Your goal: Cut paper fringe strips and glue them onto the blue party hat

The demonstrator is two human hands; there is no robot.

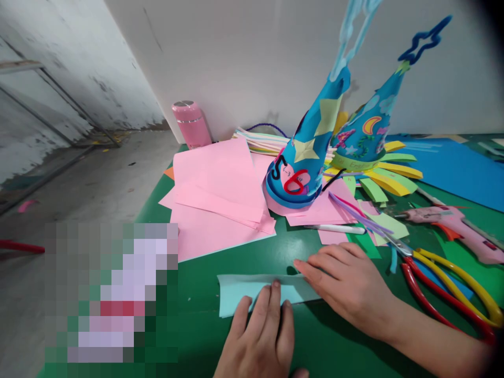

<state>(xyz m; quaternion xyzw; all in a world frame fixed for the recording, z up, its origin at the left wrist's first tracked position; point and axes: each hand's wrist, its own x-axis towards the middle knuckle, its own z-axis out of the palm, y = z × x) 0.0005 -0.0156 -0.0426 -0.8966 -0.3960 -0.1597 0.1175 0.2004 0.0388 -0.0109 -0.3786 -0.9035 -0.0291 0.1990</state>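
A folded light blue strip of paper (236,295) lies in front of me on the green table, its fold and edges running from left to right. My left hand (260,333) rests on it from the near side, fingers apart and fingertips pressed on the paper. My right hand (350,289) lies over the strip's right end with its fingers stretched out side by side along the far edge. That hand covers the right end of the strip, and its thumb is hidden.
Pink paper sheets (216,178) lie behind the strip. Two decorated blue cone hats (303,152) stand further back, near a pink flask (191,125). Scissors with red and yellow handles (437,283), a pink glue gun (457,226) and a white pen (346,229) lie at the right.
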